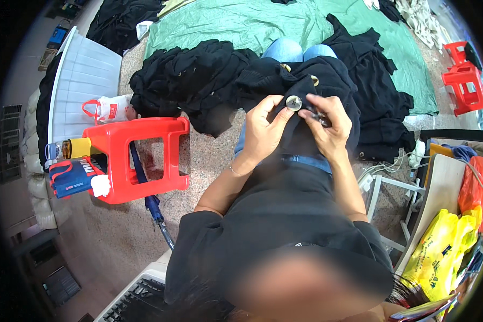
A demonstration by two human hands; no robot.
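Note:
A black knit garment point(327, 75) lies over my lap, on blue jeans point(283, 51). My left hand point(265, 127) pinches a large pale round button point(293, 103) on it between thumb and finger. Just beside the button, my right hand point(330, 126) is closed, its thumb and fingers around a small dark thing point(322, 119) that I cannot make out. Farther up the garment, another button point(315, 80) shows at the edge of the cloth.
Heaped black garments point(188, 80) lie to the left, and more black clothing point(378, 96) lies on a green sheet point(214, 24). A red stool point(139, 129) at left bears a bottle and a bag. At right are a table edge point(432, 209), yellow bag point(440, 252) and white cables point(383, 167).

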